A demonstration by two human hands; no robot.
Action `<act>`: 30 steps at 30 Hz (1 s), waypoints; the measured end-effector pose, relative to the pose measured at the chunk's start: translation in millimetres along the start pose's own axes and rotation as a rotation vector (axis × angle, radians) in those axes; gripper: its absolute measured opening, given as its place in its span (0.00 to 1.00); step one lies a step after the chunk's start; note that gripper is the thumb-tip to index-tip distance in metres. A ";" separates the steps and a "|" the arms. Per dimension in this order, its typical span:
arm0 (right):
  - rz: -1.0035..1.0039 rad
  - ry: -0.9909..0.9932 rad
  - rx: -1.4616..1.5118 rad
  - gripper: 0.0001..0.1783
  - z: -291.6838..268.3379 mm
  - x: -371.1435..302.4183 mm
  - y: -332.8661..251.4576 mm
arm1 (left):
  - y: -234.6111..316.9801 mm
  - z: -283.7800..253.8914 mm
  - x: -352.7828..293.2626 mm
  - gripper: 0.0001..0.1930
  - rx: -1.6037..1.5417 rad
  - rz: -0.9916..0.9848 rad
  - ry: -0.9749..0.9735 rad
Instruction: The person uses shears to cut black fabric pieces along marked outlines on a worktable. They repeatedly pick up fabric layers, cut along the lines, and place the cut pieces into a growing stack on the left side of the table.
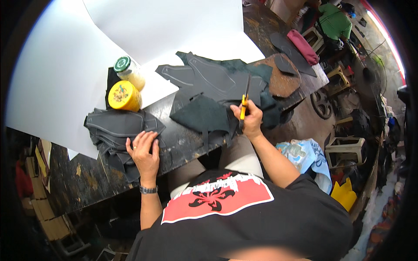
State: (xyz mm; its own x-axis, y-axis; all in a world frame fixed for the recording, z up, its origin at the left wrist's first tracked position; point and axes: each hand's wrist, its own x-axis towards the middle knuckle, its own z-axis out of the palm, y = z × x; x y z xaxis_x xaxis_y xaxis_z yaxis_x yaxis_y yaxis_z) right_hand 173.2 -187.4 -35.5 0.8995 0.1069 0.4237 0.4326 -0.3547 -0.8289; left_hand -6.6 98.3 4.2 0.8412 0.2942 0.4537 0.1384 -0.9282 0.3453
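- Worn black worktable point(78, 182), partly under white sheets point(52, 82).
- Left hand point(145, 153): fingers slightly spread, resting on stacked dark-gray cut pieces point(114, 121).
- Right hand point(251, 119): fingers wrapped around a yellow-handled cutting tool point(244, 105), near outline-marked dark leather point(213, 78).
- Just beyond the stack: yellow-lidded jar point(123, 96), then green-lidded glass jar point(134, 79).

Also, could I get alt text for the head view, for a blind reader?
A person holds a yellow-handled cutting tool in their right grip over dark sheets marked with pale outlines, the left grip resting on a stack of dark pieces. A yellow-lidded jar and a green-lidded jar stand beyond the stack.
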 end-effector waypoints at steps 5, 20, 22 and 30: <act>0.240 -0.013 0.265 0.13 -4.0 -1.8 -17.6 | 34.0 -5.2 20.1 0.11 -0.313 0.237 0.204; 0.627 -0.202 0.576 0.13 -77.5 -76.6 -70.4 | 148.4 126.2 128.9 0.11 -0.555 0.462 -0.265; 0.605 -0.171 0.666 0.15 -82.4 -79.5 -68.5 | 146.4 116.0 131.5 0.09 -0.644 0.382 -0.262; 0.747 -0.533 0.804 0.20 -95.6 -79.8 -55.5 | 48.9 11.7 94.6 0.14 -0.790 0.242 -0.330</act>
State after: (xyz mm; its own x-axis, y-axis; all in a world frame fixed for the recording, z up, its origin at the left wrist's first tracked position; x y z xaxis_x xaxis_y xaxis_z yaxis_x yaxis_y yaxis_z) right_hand 71.5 -265.0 11.6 0.7742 0.5574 -0.2999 -0.4568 0.1640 -0.8743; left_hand 85.8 78.0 54.4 0.9252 -0.0839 0.3701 -0.3614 -0.4924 0.7918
